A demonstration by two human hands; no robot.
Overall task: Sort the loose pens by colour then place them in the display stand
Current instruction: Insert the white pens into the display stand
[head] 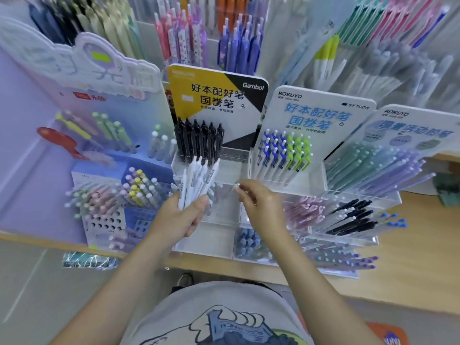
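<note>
Your left hand (179, 217) grips a fanned bundle of white pens (199, 180), held above the clear display stand (224, 170) near the surface's front edge. Your right hand (258, 202) pinches one white pen tip (237, 186) just beside the bundle, over the stand's front compartment.

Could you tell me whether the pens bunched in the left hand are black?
No, the left hand grips a bunch of white pens; the black pens stand in the display stand behind.
</note>
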